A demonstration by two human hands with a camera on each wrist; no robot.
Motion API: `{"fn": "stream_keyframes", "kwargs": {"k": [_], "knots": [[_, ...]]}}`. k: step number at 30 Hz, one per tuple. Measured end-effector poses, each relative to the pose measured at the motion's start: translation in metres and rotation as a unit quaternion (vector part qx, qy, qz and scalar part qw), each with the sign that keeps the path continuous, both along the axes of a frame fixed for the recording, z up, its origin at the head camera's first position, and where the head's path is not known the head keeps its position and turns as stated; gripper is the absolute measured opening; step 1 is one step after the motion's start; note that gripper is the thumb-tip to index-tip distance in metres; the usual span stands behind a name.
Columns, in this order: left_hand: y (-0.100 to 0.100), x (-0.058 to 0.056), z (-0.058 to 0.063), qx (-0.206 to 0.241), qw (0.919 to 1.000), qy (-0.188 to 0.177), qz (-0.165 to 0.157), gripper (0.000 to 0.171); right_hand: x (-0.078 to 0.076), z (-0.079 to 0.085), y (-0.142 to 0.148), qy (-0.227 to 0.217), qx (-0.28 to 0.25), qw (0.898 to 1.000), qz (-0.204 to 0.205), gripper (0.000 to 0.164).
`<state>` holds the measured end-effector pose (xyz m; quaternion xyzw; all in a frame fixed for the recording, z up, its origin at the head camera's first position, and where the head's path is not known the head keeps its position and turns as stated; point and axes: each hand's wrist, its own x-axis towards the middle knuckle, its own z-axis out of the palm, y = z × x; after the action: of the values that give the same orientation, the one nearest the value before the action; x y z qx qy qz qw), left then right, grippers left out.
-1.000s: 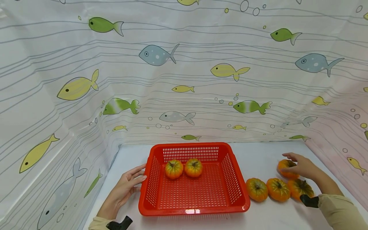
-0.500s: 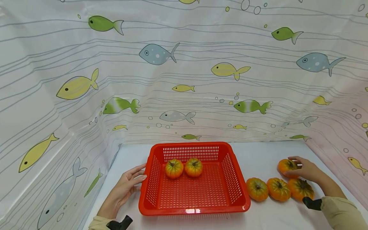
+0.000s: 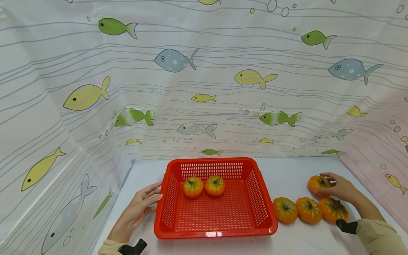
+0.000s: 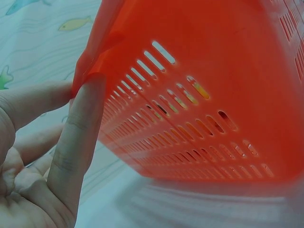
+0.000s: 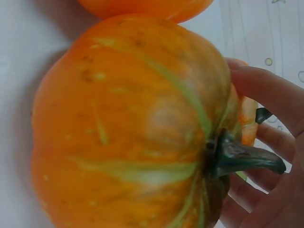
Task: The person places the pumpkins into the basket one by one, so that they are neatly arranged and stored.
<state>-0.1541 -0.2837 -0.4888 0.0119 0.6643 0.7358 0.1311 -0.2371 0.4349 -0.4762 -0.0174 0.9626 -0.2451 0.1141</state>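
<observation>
We saw left hand [image 3: 140,203], fingers straight, touching the red perforated basket [image 3: 216,234]. Right hand [image 3: 343,188] held the far pumpkin [image 3: 315,183] at right.

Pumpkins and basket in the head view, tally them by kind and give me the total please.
Pumpkins: 6, with 2 inside the basket and 4 outside it
Basket: 1
Total: 7

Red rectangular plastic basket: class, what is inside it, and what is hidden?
A round orange-green pumpkin and a matching second pumpkin sit inside; the basket floor beneath them is covered.
</observation>
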Motion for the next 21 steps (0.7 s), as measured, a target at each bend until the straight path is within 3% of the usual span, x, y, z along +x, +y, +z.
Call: {"fn": "stream_keyframes", "kwargs": {"k": [9, 21], "knots": [[0.000, 0.000, 0.001, 0.004, 1.0000, 0.001, -0.001, 0.064, 0.002, 0.013, -0.012, 0.028, -0.013, 1.000, 0.004, 0.093], [0.001, 0.002, 0.003, 0.007, 1.0000, 0.000, 0.000, 0.064, -0.002, 0.034, -0.056, 0.061, -0.030, 0.997, 0.047, 0.089]]}}
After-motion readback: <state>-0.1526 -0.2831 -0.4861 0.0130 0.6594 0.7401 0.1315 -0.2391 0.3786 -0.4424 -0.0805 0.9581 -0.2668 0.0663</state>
